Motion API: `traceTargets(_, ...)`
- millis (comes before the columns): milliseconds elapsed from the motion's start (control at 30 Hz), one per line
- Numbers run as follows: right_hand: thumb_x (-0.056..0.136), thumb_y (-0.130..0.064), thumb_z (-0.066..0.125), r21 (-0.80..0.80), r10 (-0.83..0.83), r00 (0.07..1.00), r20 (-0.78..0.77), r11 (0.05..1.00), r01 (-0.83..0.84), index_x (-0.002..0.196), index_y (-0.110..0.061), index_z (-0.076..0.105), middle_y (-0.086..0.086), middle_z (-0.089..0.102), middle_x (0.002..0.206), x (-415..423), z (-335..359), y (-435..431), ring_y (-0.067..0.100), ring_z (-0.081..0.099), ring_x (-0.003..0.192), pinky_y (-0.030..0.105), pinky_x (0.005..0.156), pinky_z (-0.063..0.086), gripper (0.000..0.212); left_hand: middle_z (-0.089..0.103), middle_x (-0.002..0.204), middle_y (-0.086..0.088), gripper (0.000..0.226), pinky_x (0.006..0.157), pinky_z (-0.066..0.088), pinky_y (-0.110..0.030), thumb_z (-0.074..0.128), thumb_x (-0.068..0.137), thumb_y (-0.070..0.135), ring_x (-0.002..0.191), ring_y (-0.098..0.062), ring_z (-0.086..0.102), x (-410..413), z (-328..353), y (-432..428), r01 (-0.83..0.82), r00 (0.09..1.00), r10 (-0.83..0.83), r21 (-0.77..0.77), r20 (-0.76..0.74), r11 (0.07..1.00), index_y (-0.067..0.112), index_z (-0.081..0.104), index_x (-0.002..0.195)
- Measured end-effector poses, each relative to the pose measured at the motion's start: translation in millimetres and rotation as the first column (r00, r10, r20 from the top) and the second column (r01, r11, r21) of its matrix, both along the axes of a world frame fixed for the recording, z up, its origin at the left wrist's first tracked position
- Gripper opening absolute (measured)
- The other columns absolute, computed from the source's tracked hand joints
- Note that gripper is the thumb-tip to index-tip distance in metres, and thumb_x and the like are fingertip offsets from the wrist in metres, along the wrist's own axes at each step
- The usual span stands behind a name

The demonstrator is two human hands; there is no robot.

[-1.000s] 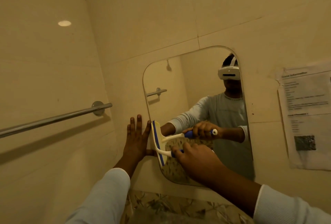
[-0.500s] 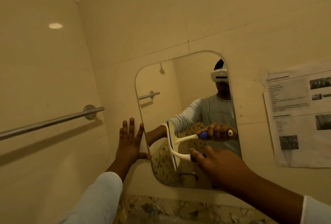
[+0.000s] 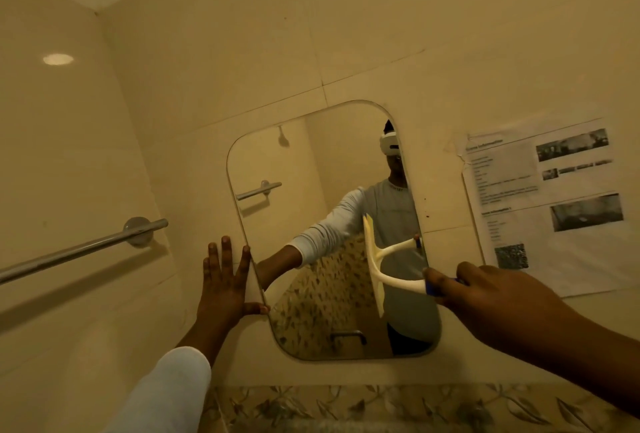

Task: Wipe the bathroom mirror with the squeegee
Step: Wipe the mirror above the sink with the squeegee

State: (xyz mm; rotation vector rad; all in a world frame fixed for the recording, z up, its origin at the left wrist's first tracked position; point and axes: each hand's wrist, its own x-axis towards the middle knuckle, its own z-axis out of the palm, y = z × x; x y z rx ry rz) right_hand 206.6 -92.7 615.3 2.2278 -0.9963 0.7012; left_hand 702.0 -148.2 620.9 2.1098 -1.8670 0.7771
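Observation:
A rounded-corner mirror (image 3: 304, 210) hangs on the cream tiled wall straight ahead. My right hand (image 3: 491, 290) grips the blue handle of a white squeegee (image 3: 375, 273). Its blade stands upright against the glass in the right part of the mirror, at mid height. My left hand (image 3: 225, 280) lies flat on the wall with fingers spread, and its thumb touches the mirror's left edge. The glass reflects a person in a grey long-sleeved top with a headset.
A chrome towel bar (image 3: 79, 249) runs along the left wall. A printed paper sheet (image 3: 550, 204) is stuck to the wall right of the mirror. A leaf-patterned tile band (image 3: 381, 405) runs below it.
My right hand has drawn the squeegee across the glass from the mirror's left edge to its right part. My left hand has stayed flat on the wall.

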Motion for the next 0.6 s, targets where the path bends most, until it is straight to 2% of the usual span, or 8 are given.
traceTargets(67, 0.048, -0.028, 0.106, 0.009, -0.036, 0.999, 0.029, 0.999, 0.036, 0.112, -0.014, 0.081, 0.001, 0.057, 0.059, -14, 0, 4, 0.006, 0.027, 0.046, 0.015, 0.038, 0.024, 0.070, -0.028, 0.162, -0.027, 0.153, 0.121, -0.001, -0.068, 0.069, 0.053, 0.090, 0.148, -0.051, -0.028, 1, -1, 0, 0.017, 1.000, -0.017, -0.007, -0.003, 1.000, 0.029, -0.029, 0.153)
traceTargets(133, 0.050, -0.027, 0.105, 0.077, -0.067, 0.997, 0.050, 0.995, 0.063, 0.114, -0.013, 0.081, 0.002, 0.057, 0.059, -24, 0, 8, 0.006, 0.027, 0.046, 0.016, 0.039, 0.023, 0.070, -0.026, 0.163, -0.027, 0.153, 0.121, 0.000, -0.068, 0.071, 0.052, 0.088, 0.148, -0.051, -0.026, 1, -1, 1, 0.027, 1.000, -0.027, -0.008, -0.004, 1.000, 0.028, -0.025, 0.155)
traceTargets(233, 0.053, -0.026, 0.104, 0.072, -0.088, 0.995, 0.050, 0.994, 0.085, 0.115, -0.012, 0.080, 0.002, 0.056, 0.060, -37, -1, 13, 0.006, 0.028, 0.045, 0.017, 0.039, 0.020, 0.068, -0.026, 0.163, -0.027, 0.153, 0.121, 0.000, -0.068, 0.072, 0.052, 0.087, 0.148, -0.051, -0.027, -1, -1, 2, 0.025, 1.000, -0.026, -0.007, -0.004, 1.000, 0.029, -0.025, 0.154)
traceTargets(467, 0.058, -0.027, 0.101, 0.131, -0.129, 0.989, 0.066, 0.984, 0.119, 0.116, -0.012, 0.079, 0.002, 0.055, 0.060, -54, -6, 17, 0.010, 0.040, 0.038, 0.020, 0.034, 0.026, 0.064, -0.021, 0.164, -0.029, 0.151, 0.121, 0.001, -0.069, 0.076, 0.051, 0.084, 0.149, -0.051, -0.024, -5, 0, 5, 0.033, 0.999, -0.033, -0.027, -0.005, 0.999, 0.027, -0.018, 0.155)
traceTargets(600, 0.060, -0.027, 0.100, 0.134, -0.147, 0.987, 0.072, 0.982, 0.136, 0.121, -0.011, 0.077, 0.003, 0.055, 0.063, -64, -17, 12, 0.011, 0.041, 0.038, 0.021, 0.033, 0.029, 0.067, -0.020, 0.163, -0.030, 0.149, 0.121, 0.000, -0.069, 0.076, 0.052, 0.083, 0.149, -0.052, -0.023, -6, 1, 6, 0.022, 1.000, -0.022, -0.015, -0.004, 1.000, 0.027, -0.017, 0.155)
